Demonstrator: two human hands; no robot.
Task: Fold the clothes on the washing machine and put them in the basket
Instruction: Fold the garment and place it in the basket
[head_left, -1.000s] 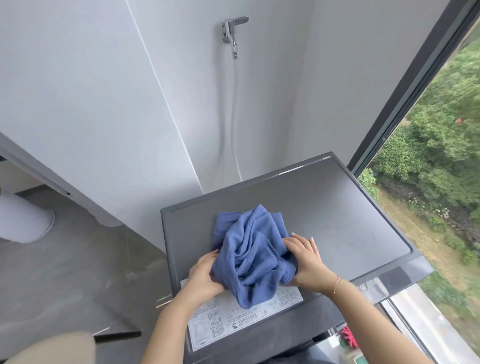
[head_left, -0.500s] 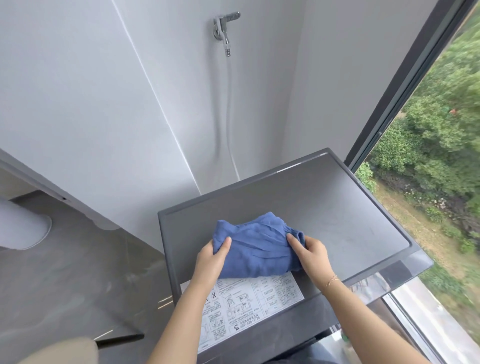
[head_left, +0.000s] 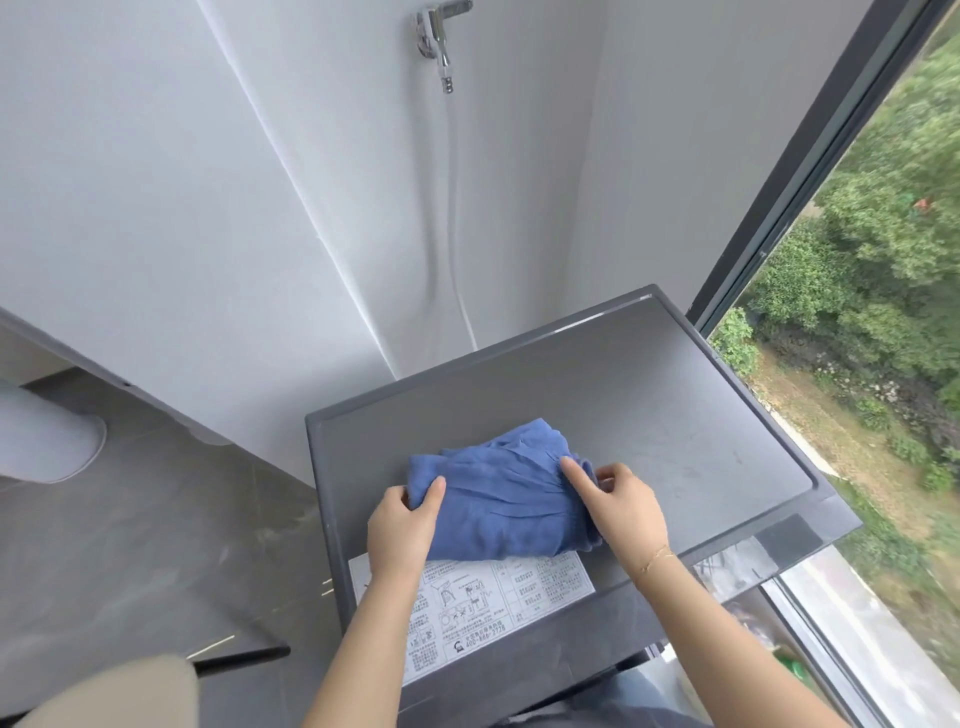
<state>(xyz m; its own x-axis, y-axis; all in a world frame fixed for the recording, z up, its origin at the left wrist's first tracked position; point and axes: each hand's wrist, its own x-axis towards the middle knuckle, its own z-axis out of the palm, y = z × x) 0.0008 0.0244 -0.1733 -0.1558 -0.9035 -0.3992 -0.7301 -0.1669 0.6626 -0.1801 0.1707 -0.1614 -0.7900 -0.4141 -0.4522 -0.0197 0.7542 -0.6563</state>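
Observation:
A blue garment (head_left: 509, 493) lies bunched in a flat bundle on the dark grey lid of the washing machine (head_left: 675, 415), near its front edge. My left hand (head_left: 402, 525) grips the garment's left end, thumb on top. My right hand (head_left: 621, 501) pinches the right end, with the forefinger laid on the cloth. No basket is in view.
A white instruction sticker (head_left: 483, 608) covers the lid's front left. White walls meet in a corner behind the machine, with a chrome tap (head_left: 439, 36) and hose above. A window with a dark frame (head_left: 810, 171) runs along the right. Grey floor lies to the left.
The loose, upright heap of blue cloth has been turned down into a flatter bundle on the lid. Both hands have moved to its two ends.

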